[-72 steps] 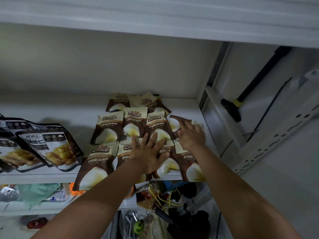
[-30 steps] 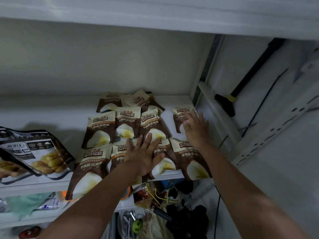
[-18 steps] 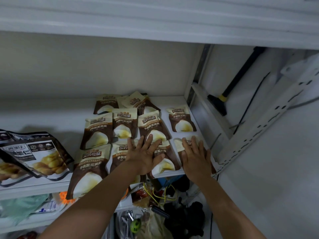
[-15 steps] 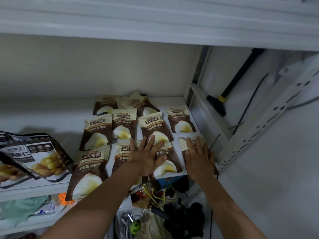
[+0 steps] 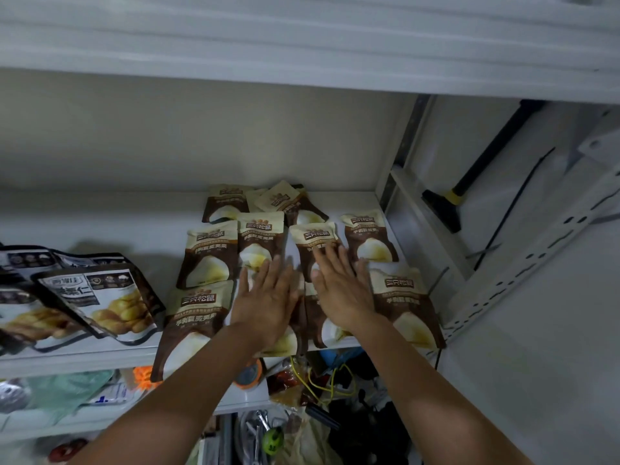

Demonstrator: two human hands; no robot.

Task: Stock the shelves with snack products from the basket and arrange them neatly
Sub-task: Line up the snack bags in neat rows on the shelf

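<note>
Head view. Brown-and-cream snack pouches lie flat in three rough rows at the right end of the white shelf (image 5: 100, 216).

The left hand (image 5: 265, 297) is palm down with its fingers straight and slightly apart. It rests on a front-row pouch, and its fingertips reach the lower edge of a middle-row pouch (image 5: 260, 236).

The right hand (image 5: 339, 290) is also flat, with its fingers held close together. It lies across the neighbouring front-row pouch, and its fingertips touch another middle-row pouch (image 5: 315, 238). Neither hand grips anything.

- **Front left pouch** (image 5: 198, 313): its lower end overhangs the shelf's front lip.
- **Front right pouch** (image 5: 406, 303): it lies near the perforated upright (image 5: 536, 256).
- **Rearmost pouch** (image 5: 285, 203): it sits skewed on top of its neighbours.
- **Bread-stick snack bags** (image 5: 100, 297): these larger bags lie well to the left.
- **Basket:** not in view.

Assessment:
- The pouches look light and pliable. Their glossy film is likely to slide easily on the painted shelf and on other pouches.
- The contents may crush, so pressure should stay light and spread across the palm.
- To move a pouch sideways, a flat hand on its face should be enough.
- To lift a pouch, the sealed top band or a side edge gives the firmest pinch.
- The overhanging pouch is the one most likely to slip off, so it should be pushed back.
- The skewed rear pouch needs squaring.
</note>
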